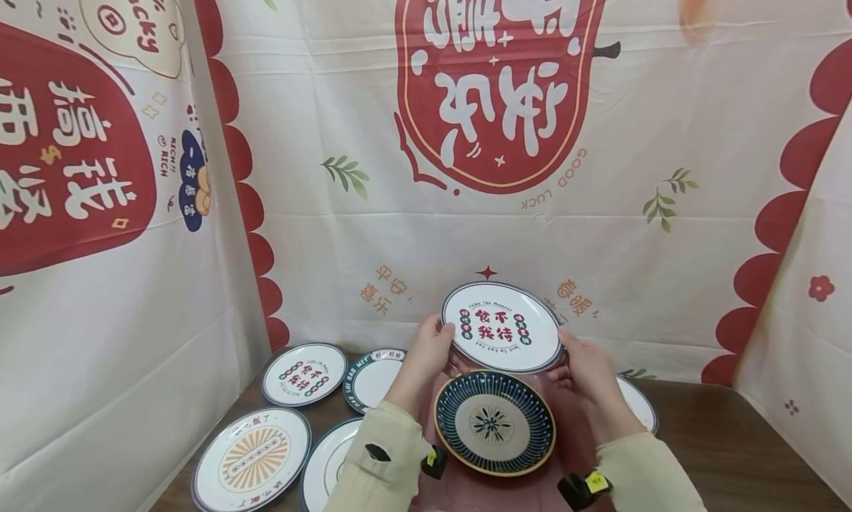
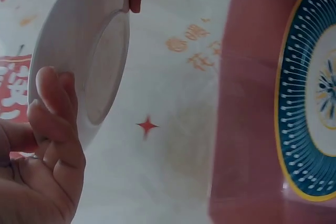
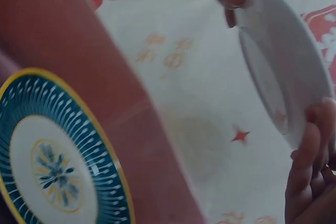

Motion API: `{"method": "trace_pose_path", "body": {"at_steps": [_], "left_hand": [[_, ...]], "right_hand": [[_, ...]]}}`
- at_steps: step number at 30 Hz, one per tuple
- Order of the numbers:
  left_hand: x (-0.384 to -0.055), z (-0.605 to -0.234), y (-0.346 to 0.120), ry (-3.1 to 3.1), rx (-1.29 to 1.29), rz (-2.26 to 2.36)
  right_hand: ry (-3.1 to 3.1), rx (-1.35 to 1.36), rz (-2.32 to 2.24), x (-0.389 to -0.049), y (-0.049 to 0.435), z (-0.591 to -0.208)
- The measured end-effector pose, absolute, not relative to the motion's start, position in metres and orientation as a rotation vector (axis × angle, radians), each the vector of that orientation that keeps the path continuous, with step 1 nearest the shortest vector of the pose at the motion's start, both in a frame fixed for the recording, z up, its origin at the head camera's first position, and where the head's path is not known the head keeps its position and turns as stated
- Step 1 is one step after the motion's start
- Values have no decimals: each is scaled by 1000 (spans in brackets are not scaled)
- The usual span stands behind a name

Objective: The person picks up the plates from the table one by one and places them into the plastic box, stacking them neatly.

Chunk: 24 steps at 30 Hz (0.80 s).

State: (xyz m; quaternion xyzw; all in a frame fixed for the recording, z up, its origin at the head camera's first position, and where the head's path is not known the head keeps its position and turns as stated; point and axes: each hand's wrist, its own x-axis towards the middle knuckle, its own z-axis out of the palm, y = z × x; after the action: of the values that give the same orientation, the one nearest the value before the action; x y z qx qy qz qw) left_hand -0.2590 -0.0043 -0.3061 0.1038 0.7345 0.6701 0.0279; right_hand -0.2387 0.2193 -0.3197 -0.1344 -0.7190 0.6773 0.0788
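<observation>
Between both hands a white plate (image 1: 502, 327) with a dark rim line and red and green characters is held up, its printed face tilted toward the head camera. My left hand (image 1: 431, 348) grips its left edge, thumb on the rim; the curled fingers (image 2: 55, 98) support the pale underside in the left wrist view. On the opposite edge my right hand (image 1: 586, 360) grips the rim the same way, fingers (image 3: 310, 140) under it. Below the held plate, a blue-patterned plate (image 1: 495, 423) with a yellow rim rests on a pink surface (image 1: 577, 453).
At the left on the brown table (image 1: 725, 438) lie several plates: a matching character plate (image 1: 305, 375), a green-banded plate (image 1: 378, 382), a sunburst plate (image 1: 251, 459) and a white plate (image 1: 326, 453). Another plate (image 1: 637, 405) shows behind the right forearm. Printed cloth (image 1: 426, 238) hangs around.
</observation>
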Motion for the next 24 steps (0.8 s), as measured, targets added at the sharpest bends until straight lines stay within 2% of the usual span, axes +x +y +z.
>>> {"method": "trace_pose_path", "body": {"at_steps": [9, 15, 24], "left_hand": [[-286, -345, -4, 2477, 164, 1898], [-288, -375, -9, 2621, 18, 1574], [-280, -389, -5, 2619, 2, 1478]], "right_hand": [[-2118, -568, 1957, -264, 213, -360], [-2320, -486, 1689, -267, 208, -369], [-2616, -347, 1405, -273, 215, -377]]}}
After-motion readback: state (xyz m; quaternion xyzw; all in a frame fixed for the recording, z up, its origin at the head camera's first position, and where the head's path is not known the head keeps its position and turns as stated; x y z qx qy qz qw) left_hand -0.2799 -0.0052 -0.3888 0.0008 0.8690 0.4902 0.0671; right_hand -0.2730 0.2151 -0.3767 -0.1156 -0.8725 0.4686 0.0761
